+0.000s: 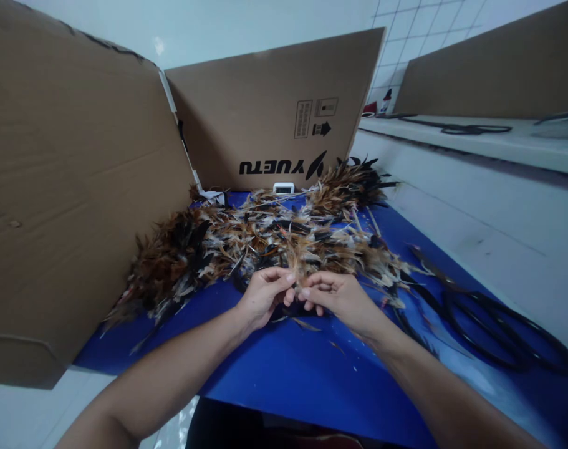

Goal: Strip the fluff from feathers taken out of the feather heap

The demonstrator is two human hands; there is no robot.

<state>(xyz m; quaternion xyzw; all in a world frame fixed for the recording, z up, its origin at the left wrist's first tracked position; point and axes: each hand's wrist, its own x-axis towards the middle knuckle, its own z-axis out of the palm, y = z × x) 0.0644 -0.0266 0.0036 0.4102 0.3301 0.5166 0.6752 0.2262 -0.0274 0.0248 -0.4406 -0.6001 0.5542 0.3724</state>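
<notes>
My left hand [268,295] and my right hand [336,295] meet near the middle of the blue table [307,380]. Between their pinched fingertips stands a small tuft of light brown feathers [300,259]. Both thumbs press on its lower end, and its tips point away from me. Just beyond my hands spreads a heap of loose brown, white and black feathers [246,234]. The lower end of the tuft is partly covered by my fingers. A few single feathers [307,325] lie on the table in front of my hands.
Large black-handled scissors [489,324] lie at the right. Cardboard panels stand at the left [73,174] and back [246,118]. A small white digital display [284,188] sits before the back panel. On a white ledge [452,134] at the right rests another pair of scissors [471,129].
</notes>
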